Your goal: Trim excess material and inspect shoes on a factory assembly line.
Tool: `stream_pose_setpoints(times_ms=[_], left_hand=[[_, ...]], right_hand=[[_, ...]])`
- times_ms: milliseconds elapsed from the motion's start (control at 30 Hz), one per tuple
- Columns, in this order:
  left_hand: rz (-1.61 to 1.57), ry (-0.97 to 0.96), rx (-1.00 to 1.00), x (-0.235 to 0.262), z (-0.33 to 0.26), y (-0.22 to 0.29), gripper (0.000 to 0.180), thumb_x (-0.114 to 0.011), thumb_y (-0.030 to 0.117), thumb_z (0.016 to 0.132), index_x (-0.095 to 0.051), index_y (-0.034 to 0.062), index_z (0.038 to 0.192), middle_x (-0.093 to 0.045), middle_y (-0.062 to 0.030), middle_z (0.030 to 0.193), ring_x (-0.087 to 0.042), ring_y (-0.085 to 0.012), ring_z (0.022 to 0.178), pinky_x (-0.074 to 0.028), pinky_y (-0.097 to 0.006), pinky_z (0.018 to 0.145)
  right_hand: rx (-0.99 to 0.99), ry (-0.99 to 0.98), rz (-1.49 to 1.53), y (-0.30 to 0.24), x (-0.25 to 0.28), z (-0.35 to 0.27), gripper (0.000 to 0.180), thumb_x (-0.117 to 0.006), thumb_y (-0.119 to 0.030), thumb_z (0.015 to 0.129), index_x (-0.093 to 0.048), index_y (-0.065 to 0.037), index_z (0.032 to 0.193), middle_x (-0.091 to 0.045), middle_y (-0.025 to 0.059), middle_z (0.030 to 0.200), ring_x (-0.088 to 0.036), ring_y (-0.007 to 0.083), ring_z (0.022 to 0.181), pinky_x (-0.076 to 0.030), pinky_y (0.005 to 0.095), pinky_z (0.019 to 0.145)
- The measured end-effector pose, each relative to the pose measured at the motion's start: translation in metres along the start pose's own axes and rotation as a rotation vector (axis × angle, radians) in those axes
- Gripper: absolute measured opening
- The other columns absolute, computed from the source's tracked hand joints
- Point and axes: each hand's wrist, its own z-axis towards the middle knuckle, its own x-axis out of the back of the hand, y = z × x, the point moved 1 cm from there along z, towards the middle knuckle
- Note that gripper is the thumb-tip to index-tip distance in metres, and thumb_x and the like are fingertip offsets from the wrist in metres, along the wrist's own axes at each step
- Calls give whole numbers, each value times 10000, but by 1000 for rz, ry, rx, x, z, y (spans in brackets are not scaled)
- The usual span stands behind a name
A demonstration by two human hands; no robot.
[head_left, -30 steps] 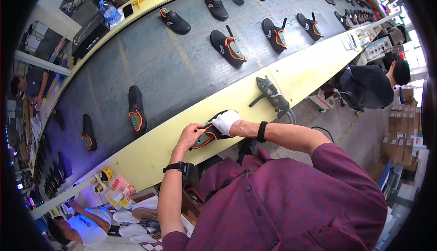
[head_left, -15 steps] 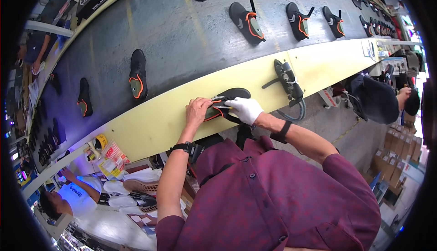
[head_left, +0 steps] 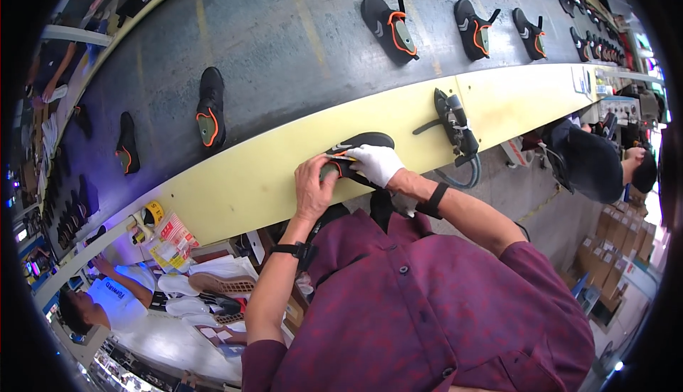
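A black shoe [head_left: 370, 138] with orange collar trim and a green insole lies on the pale yellow ledge in front of me, toe pointing right and away. My bare left hand [head_left: 311, 184] grips its heel end, fingers at the collar opening. My right hand [head_left: 378, 165], in a white glove, is closed over the shoe's middle. A thin pale stick-like tool [head_left: 341, 157] juts from its fingers towards the collar; its kind cannot be made out. Both hands partly hide the shoe.
Similar shoes, such as one [head_left: 210, 107] at left and one [head_left: 390, 28] beyond, stand on the grey conveyor belt [head_left: 270, 57]. A black hand tool with a hose [head_left: 455, 125] lies on the yellow ledge [head_left: 235, 193]. Tape rolls [head_left: 151, 214] hang at left. Other people work at both sides.
My left hand has shifted slightly right and its fingers reach further over the collar. My right hand has moved slightly left and up. Shoes on the belt have shifted slightly in view.
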Motion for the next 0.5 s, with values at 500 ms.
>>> stream_pose_setpoints(times_ms=[500], left_hand=[[145,-38,-78,6,29,6,649,-870,371,857,-563,81,1350,-651,-119,1311,-569,-337,1270,-336,-518,1151]], right_hand=[[-449,250,-317,113,19,-37,419,-769,-220,916,-680,-49,1288,-723,245,1116,-709,442,1018,-576,508,898]])
